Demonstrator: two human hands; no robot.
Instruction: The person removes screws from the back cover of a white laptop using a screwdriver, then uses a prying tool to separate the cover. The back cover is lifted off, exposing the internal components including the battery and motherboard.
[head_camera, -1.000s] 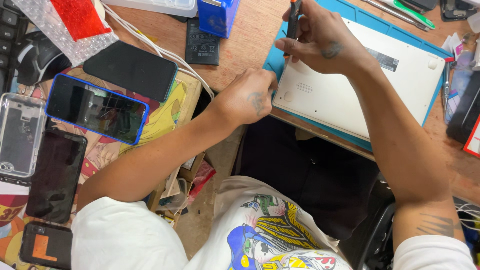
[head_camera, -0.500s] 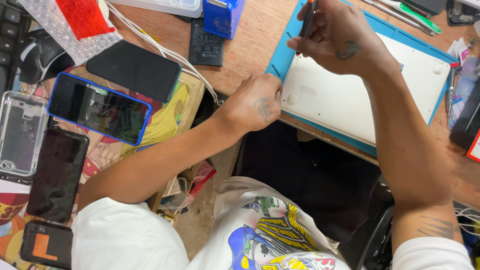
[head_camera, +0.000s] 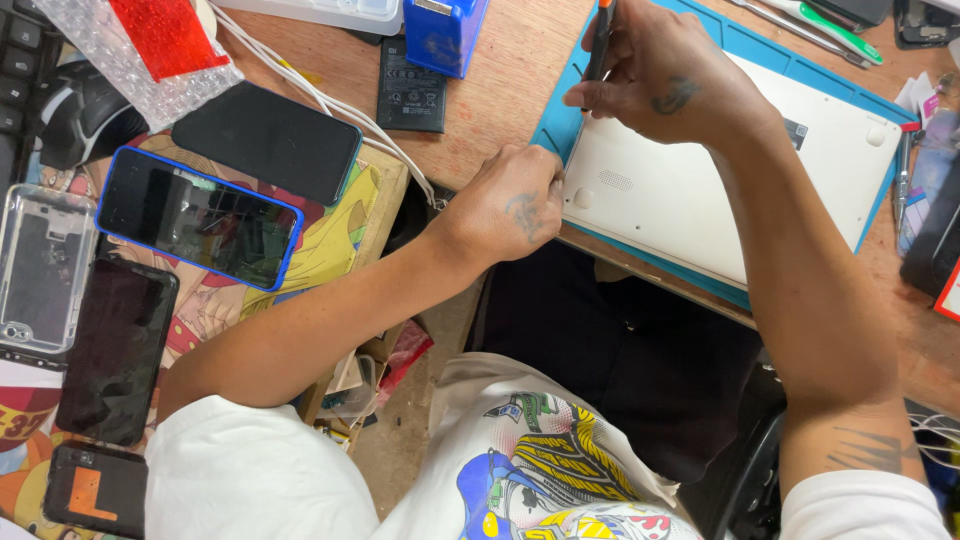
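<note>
Two hands work at the white plastic laptop underside (head_camera: 730, 190), which lies on the blue rubber mat (head_camera: 555, 120) on my wooden bench (head_camera: 520, 70). My right hand (head_camera: 665, 85) is closed around a black screwdriver with an orange tip (head_camera: 598, 45); my left hand (head_camera: 510, 200) presses, curled, against the laptop's near corner. A black battery (head_camera: 412, 85), white cable (head_camera: 330, 100) and blue-cased phone (head_camera: 198, 218) crowd my left.

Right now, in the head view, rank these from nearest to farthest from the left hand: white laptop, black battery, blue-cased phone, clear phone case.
Measured from the left hand:
1. White laptop: touching, just right of the hand on the blue mat.
2. Black battery: up and left, on bare wood.
3. Blue-cased phone: farther left.
4. Clear phone case: far left edge.
</note>
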